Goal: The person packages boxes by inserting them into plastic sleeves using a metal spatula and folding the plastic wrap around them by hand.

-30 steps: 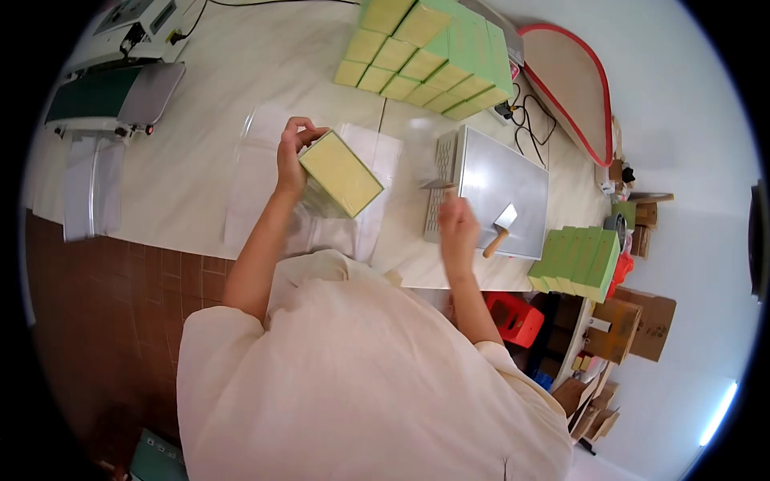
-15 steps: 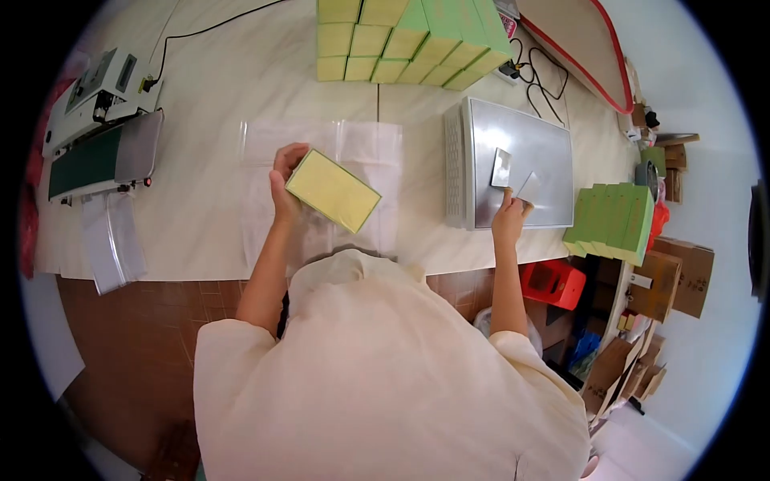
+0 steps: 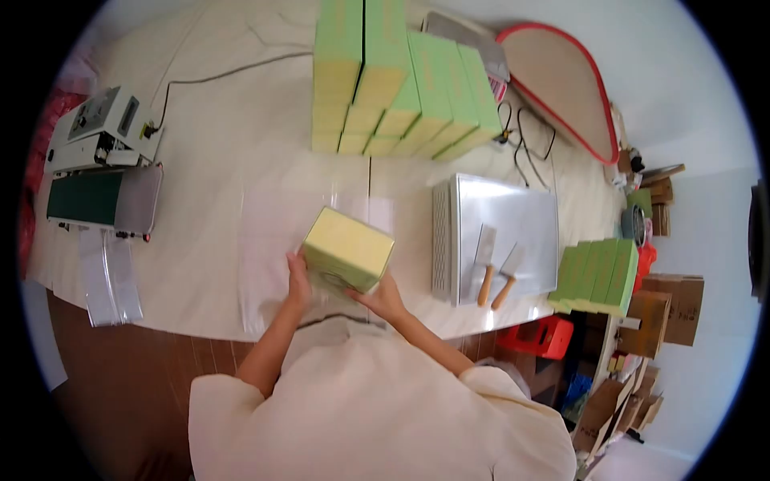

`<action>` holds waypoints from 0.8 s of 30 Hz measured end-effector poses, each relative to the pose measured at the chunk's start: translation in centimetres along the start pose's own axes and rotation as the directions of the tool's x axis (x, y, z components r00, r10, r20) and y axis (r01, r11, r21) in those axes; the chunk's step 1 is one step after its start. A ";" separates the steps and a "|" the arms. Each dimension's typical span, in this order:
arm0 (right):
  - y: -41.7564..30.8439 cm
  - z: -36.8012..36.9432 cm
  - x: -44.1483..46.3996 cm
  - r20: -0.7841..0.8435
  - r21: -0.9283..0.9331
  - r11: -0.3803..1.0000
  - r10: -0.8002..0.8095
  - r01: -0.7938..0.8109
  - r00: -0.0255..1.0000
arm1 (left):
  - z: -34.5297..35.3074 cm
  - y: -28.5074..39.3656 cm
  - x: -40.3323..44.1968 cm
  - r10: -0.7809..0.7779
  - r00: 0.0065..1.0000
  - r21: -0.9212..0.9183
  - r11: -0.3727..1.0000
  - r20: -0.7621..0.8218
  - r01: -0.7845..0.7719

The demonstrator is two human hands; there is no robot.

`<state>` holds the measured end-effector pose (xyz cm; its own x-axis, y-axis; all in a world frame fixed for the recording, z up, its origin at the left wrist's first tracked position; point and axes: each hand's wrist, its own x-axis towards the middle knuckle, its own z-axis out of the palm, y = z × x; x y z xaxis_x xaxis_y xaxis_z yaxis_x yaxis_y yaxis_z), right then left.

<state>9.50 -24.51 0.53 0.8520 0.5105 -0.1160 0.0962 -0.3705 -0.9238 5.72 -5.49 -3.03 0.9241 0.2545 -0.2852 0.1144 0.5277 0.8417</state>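
A green-and-yellow box (image 3: 349, 248) is held tilted above the clear plastic sheet (image 3: 265, 264) on the table. My left hand (image 3: 299, 280) grips its left side, with the fingers partly hidden. At the lower right corner, my right hand (image 3: 383, 300) is closed on the same box. To the right, two scrapers with wooden handles, one on the left (image 3: 484, 250) and one on the right (image 3: 510, 263), lie on a metal-topped appliance (image 3: 529, 224), apart from both hands.
Stacked green boxes (image 3: 385, 120) stand at the back, and a row of them (image 3: 597, 272) stands at right. A sealing machine (image 3: 100, 152) with a green belt sits at left. Plastic bags (image 3: 111, 276) hang off the front edge. A red stool (image 3: 541, 337) is below.
My right hand has let go of the scrapers, leaving them on the metal top, and moved left onto the box. The box is tipped up more. The view has shifted.
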 end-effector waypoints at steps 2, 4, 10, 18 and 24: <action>-1.2 -3.3 -0.3 -0.074 0.079 0.996 0.051 -0.045 0.996 | 2.0 2.3 0.4 0.070 0.991 -0.037 0.997 0.114 -0.066; -3.6 -6.6 0.0 -0.129 0.217 0.973 0.112 -0.082 0.985 | 4.6 4.2 0.3 0.080 0.979 0.163 0.980 0.186 -0.111; -12.5 -18.7 5.5 -0.460 0.156 0.987 0.048 0.027 0.887 | 8.3 6.5 2.3 0.103 0.938 0.169 0.972 0.330 -0.166; -18.8 -25.5 27.8 -0.496 -0.470 0.882 -0.277 0.013 0.823 | 2.7 1.7 0.4 0.023 0.981 0.269 0.960 0.192 -0.075; -19.1 -21.4 37.2 -0.428 -0.671 0.701 -0.100 -0.242 0.898 | -1.2 1.6 -2.5 -0.053 0.999 0.327 0.944 -0.005 0.052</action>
<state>50.43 -15.06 21.69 0.9760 0.1631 0.1440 0.2063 -0.9039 -0.3747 3.19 -4.32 -1.54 0.9148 0.2306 -0.3317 0.2748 0.2465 0.9294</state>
